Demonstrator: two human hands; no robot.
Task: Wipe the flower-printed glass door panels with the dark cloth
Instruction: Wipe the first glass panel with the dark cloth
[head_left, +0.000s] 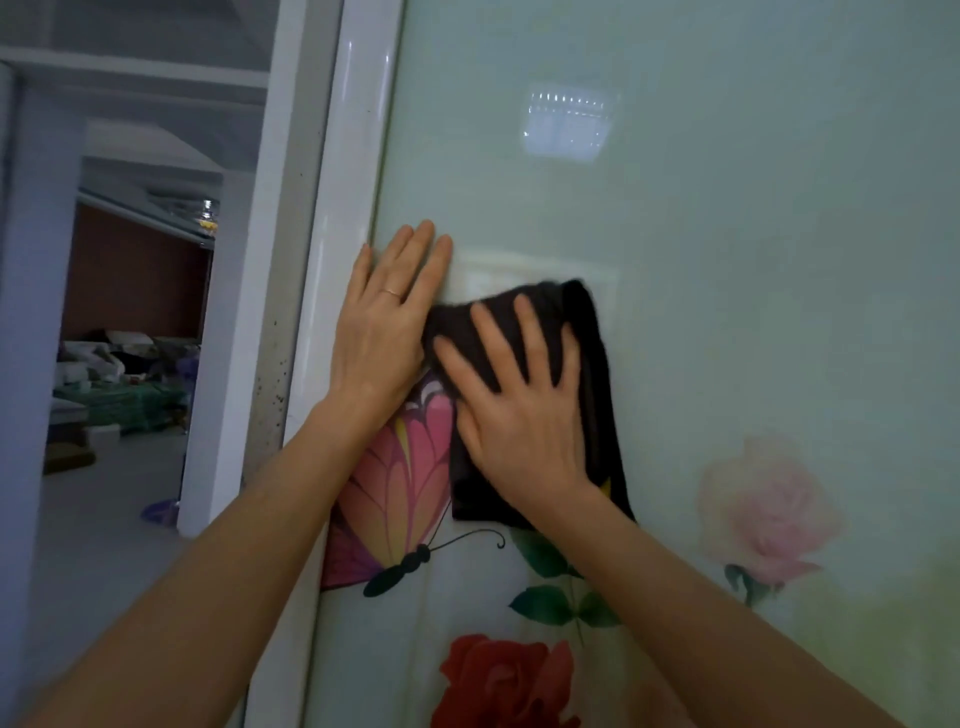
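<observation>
- The glass door panel (727, 260) fills the right side of the view; it is pale green and stands upright in front of the person.
- The dark cloth (600, 395) lies flat against this panel, about the middle of its visible height and close to its left edge.
- The right hand (519, 410) presses the cloth on the glass with the palm; its fingers are straight and spread wide, and they do not curl around the cloth.
- The lower end of the cloth hangs down under the right wrist, and its right edge shows beside the little finger.
- The left hand (379, 332) is flat on the bare glass, just beside the cloth on the left, with straight fingers held together and pointing up. It holds nothing.
- A thin ring (390, 293) is on one finger of the left hand.
- The little finger side of the left hand is at the white door frame (343, 234), which has small dark spots lower down.
- A printed butterfly (400, 493), pink and yellow, is under the two hands; the cloth covers part of its upper wing.
- Below there are a printed red rose (504, 680) and green leaves (550, 603); a pale pink rose (769, 504) is to the right, well apart from the cloth.
- A bright reflection (566, 124) shows on the glass above the hands.
- On the left, past the frame, an open doorway shows another room (124, 364) with piled things, too blurred to name.
</observation>
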